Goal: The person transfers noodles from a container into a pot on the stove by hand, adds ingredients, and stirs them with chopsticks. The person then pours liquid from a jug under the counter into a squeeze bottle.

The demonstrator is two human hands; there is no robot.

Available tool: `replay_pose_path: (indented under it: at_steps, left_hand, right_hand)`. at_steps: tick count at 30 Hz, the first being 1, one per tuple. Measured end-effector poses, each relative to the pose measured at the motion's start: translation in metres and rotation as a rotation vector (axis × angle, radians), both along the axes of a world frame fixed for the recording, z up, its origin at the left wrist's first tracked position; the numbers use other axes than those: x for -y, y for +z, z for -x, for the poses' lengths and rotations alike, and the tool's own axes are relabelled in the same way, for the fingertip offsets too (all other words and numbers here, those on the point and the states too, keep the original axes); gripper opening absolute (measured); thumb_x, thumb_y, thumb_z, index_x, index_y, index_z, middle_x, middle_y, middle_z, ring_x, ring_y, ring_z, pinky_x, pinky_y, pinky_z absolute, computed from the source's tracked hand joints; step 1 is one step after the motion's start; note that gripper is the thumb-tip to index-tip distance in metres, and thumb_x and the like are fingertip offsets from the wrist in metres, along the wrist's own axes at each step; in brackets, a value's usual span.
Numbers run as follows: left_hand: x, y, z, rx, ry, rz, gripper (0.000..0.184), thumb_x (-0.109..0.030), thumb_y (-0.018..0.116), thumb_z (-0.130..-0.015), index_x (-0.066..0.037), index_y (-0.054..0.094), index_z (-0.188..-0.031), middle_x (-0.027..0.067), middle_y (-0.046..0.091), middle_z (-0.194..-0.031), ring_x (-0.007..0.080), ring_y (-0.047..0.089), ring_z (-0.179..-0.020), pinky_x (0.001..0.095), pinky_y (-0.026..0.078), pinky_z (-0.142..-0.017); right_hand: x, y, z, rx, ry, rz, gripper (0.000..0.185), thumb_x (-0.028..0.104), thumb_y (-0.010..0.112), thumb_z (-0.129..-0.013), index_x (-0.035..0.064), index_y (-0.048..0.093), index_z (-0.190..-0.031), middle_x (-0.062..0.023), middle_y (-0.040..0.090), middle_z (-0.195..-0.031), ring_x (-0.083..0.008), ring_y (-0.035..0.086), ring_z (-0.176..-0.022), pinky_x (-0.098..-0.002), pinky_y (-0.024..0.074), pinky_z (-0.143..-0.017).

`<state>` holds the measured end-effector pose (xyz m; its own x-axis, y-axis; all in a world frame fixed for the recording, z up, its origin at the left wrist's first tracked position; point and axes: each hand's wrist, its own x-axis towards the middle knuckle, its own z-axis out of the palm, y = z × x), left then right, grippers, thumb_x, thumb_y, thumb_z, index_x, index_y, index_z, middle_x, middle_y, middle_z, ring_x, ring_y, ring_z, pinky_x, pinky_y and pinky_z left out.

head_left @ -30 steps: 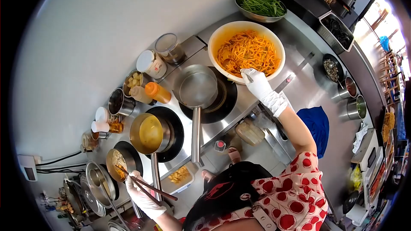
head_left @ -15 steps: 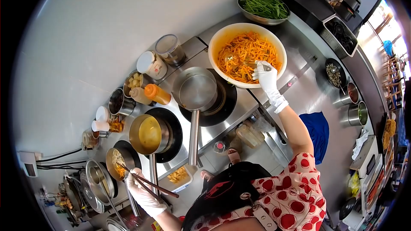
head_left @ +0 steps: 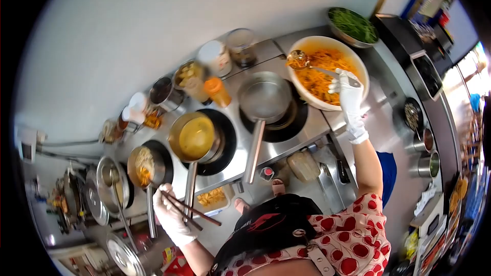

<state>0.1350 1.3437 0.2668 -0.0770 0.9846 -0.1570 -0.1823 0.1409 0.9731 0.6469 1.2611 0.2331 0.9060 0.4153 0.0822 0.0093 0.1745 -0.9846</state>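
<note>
It is bright in here. The whitest light comes through an opening (head_left: 464,69) far to the right of the right hand (head_left: 349,97). The steel counter (head_left: 391,130) beside that hand shines. Beyond the left hand (head_left: 171,217), the orange bottle (head_left: 217,92) and white tub (head_left: 215,59) look smeary. Far from both hands, things bend and the corners go black.

On my feed the tabletop (head_left: 391,125) reads as smooth, shiny steel, and the saucepan (head_left: 265,99) and ladle (head_left: 298,59) as bare, glossy metal. I take the big bowl (head_left: 323,104) for smooth plastic and the chopsticks (head_left: 200,213) for dark wood. Thin, creased, plastic-looking gloves (head_left: 176,227) cover the hands (head_left: 351,97); the blue bundle (head_left: 387,174) looks like cloth.
</note>
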Motion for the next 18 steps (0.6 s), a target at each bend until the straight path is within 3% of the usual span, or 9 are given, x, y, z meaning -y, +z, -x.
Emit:
replay_pose_path:
  at_steps: [1,2,4,8,10,12,15,17,18]
  left_hand:
    - [0.003,0.0,0.001,-0.245,0.024,-0.086,0.018,-0.016,0.049,-0.098,0.0,0.055,-0.105,0.0029,0.058,-0.097,0.0044,0.053,-0.082,0.013,0.042,-0.068]
    - [-0.001,-0.012,0.019,-0.301,0.0,-0.07,0.023,-0.019,0.046,-0.099,-0.001,0.056,-0.108,0.0039,0.058,-0.097,0.0064,0.055,-0.085,0.0137,0.043,-0.069]
    - [-0.007,-0.022,0.045,-0.166,0.08,0.0,0.02,-0.017,0.049,-0.097,0.0,0.058,-0.103,0.0059,0.06,-0.092,0.008,0.056,-0.081,0.0154,0.044,-0.066]
    - [-0.013,-0.014,0.063,0.379,0.233,0.099,0.014,-0.012,0.057,-0.091,0.001,0.062,-0.09,0.0109,0.065,-0.083,0.0109,0.056,-0.059,0.0184,0.044,-0.047]
    - [-0.017,-0.019,0.101,0.784,0.054,0.286,0.013,-0.013,0.057,-0.09,-0.001,0.063,-0.09,0.0126,0.068,-0.081,0.0153,0.06,-0.06,0.0208,0.048,-0.048]
    - [-0.015,-0.017,0.114,0.747,0.14,0.293,0.012,-0.013,0.058,-0.09,-0.002,0.063,-0.09,0.0135,0.068,-0.082,0.0167,0.065,-0.066,0.0224,0.05,-0.049]
    - [-0.011,-0.026,0.152,0.83,-0.041,0.278,0.013,-0.012,0.058,-0.089,-0.001,0.064,-0.092,0.0119,0.069,-0.084,0.0184,0.067,-0.072,0.0242,0.054,-0.054]
    - [-0.011,-0.031,0.16,0.764,0.138,0.305,0.013,-0.012,0.058,-0.089,-0.002,0.064,-0.091,0.0109,0.069,-0.085,0.0185,0.067,-0.072,0.0234,0.054,-0.054]
    - [-0.012,-0.04,0.171,0.792,0.086,0.307,0.011,-0.011,0.059,-0.088,-0.002,0.063,-0.092,0.0101,0.069,-0.085,0.02,0.068,-0.075,0.0248,0.056,-0.058]
  right_hand:
    - [-0.008,0.006,0.015,0.031,0.047,-0.003,0.023,0.014,0.053,-0.097,-0.0048,0.063,-0.106,-0.0095,0.063,-0.072,-0.0135,0.059,-0.054,-0.0256,0.0516,-0.05]
    - [-0.017,0.016,0.036,0.082,0.093,0.019,0.023,0.014,0.053,-0.097,-0.0049,0.063,-0.106,-0.0095,0.063,-0.073,-0.0133,0.059,-0.054,-0.0254,0.0515,-0.051]
    - [-0.04,0.032,0.083,0.099,0.198,0.012,0.023,0.013,0.053,-0.096,-0.0052,0.064,-0.106,-0.0093,0.063,-0.073,-0.0129,0.059,-0.054,-0.0245,0.0512,-0.053]
    - [-0.098,0.054,0.193,0.079,0.49,-0.048,0.025,0.013,0.053,-0.096,-0.0049,0.063,-0.109,-0.0096,0.065,-0.076,-0.0127,0.061,-0.059,-0.0246,0.0513,-0.056]
    - [-0.125,0.051,0.255,0.137,0.65,-0.129,0.024,0.011,0.052,-0.097,-0.0045,0.063,-0.111,-0.011,0.067,-0.079,-0.0135,0.063,-0.062,-0.026,0.0526,-0.059]
    - [-0.155,0.024,0.318,0.146,0.836,-0.279,0.023,0.008,0.053,-0.096,-0.004,0.062,-0.113,-0.0095,0.067,-0.085,-0.0116,0.064,-0.068,-0.0235,0.0521,-0.064]
    - [-0.177,-0.011,0.421,0.279,1.092,-0.311,0.021,0.001,0.054,-0.093,-0.002,0.062,-0.113,-0.0054,0.065,-0.093,-0.0093,0.061,-0.079,-0.0243,0.0509,-0.068]
    - [-0.184,-0.023,0.463,0.762,1.333,-0.068,0.018,0.001,0.057,-0.088,0.0009,0.061,-0.105,-0.0076,0.062,-0.091,-0.0151,0.061,-0.08,-0.0281,0.0513,-0.074]
    - [-0.195,-0.051,0.477,1.08,1.248,-0.165,0.026,0.007,0.054,-0.092,0.0033,0.056,-0.118,-0.0098,0.058,-0.091,-0.017,0.058,-0.077,-0.03,0.05,-0.07]
